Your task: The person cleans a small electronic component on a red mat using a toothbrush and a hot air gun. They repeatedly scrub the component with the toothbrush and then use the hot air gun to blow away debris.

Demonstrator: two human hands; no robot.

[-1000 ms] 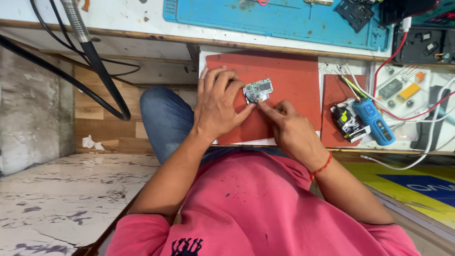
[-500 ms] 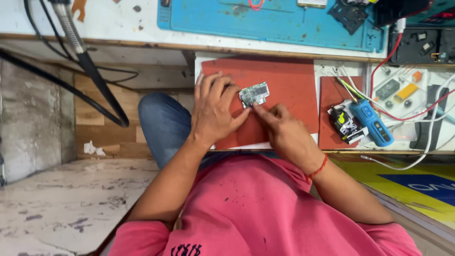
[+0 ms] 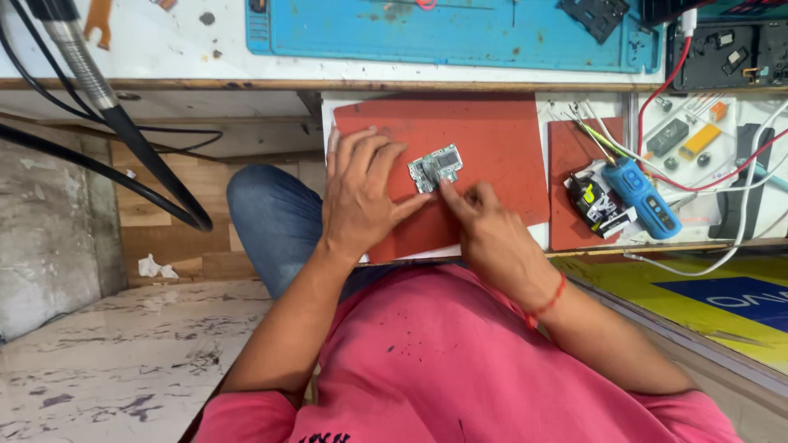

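Red mat [image 3: 492, 156] lies on a pull-out shelf under the counter [image 3: 164, 49]. A small circuit board [image 3: 436, 167] sits on the mat, left of centre, lying flat.

Left hand [image 3: 361, 193] rests palm-down on the mat just left of the board, fingers [image 3: 369, 152] spread and fairly flat. Its thumb reaches toward the board's lower edge, touching it or just beside it; cannot tell which. No grip on the board from this hand.

Right hand [image 3: 492, 234] is below and right of the board, mostly curled. Its index finger points up and touches the board's lower right edge, pressing rather than pinching. It holds nothing.

A second, smaller red mat [image 3: 574, 156] lies just right of the first. On its right edge sit a black and white gadget [image 3: 597, 205] and, touching it, a blue handheld tool [image 3: 644, 197], both lying tilted. Red and white cables [image 3: 739, 176] loop across the tray of small parts further right.

A blue work mat [image 3: 460, 33] covers the counter top above. A black flexible hose [image 3: 123, 139] with a metal neck hangs down at left. The person's pink shirt [image 3: 460, 361] and a denim knee [image 3: 275, 217] fill the lower frame.
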